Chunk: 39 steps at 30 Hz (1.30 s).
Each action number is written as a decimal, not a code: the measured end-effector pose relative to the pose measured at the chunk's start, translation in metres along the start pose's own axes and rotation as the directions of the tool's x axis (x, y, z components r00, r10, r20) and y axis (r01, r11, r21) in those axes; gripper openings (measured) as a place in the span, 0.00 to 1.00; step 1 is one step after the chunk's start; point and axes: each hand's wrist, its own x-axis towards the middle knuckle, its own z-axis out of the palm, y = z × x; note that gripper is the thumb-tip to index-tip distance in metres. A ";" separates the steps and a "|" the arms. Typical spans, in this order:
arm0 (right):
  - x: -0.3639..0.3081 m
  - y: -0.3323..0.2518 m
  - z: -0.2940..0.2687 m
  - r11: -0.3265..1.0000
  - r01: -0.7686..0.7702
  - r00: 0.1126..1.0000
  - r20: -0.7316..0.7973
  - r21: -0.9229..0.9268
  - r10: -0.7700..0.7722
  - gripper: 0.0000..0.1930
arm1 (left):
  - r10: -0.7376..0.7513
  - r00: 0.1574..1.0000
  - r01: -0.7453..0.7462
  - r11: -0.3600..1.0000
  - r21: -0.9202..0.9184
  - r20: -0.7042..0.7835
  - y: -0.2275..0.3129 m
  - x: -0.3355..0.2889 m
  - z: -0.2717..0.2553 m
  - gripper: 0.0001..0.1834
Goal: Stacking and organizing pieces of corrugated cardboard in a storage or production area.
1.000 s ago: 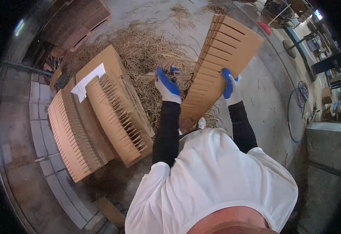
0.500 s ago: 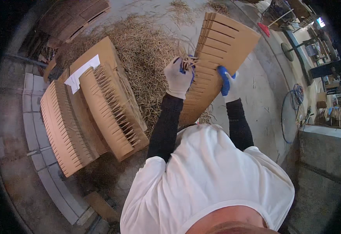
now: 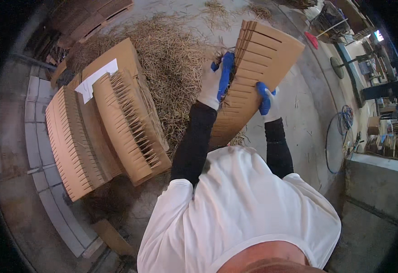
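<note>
Your slotted cardboard stack (image 3: pixel 265 61) stands tilted in front of your torso, right of the pile of cardboard strips (image 3: pixel 167 68). Its long axis runs from the lower left, close to your body, to the upper right, away from you. The broad end points away from you. The slotted edge faces left, and its narrow parallel slots run crosswise to the long axis.

Your right hand (image 3: pixel 268 101) is at the right edge of the stack, its grip closed on the cardboard. Your left hand (image 3: pixel 218 81) is at the slotted edge, blue palm side turned toward the slots; whether its grip holds any strips cannot be determined from this view.

The stack is matt brown board, smooth on the broad face and layered along the slotted edge. Your gloves are pale fabric with blue-coated palms. The strips are thin, tangled and loose on the grey concrete floor (image 3: pixel 305 132).

To your left lie two further slotted pieces: a nearer block (image 3: pixel 124 129) with splayed, comb-like teeth and an outer block (image 3: pixel 69 145) with regular notches. A white paper sheet (image 3: pixel 100 78) lies beyond them.
</note>
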 end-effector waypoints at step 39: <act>-0.004 -0.017 0.017 0.995 0.065 0.998 0.006 0.075 -0.066 0.18 | 0.459 0.882 -0.391 0.838 0.381 -0.103 -0.024 -0.042 -0.016 0.04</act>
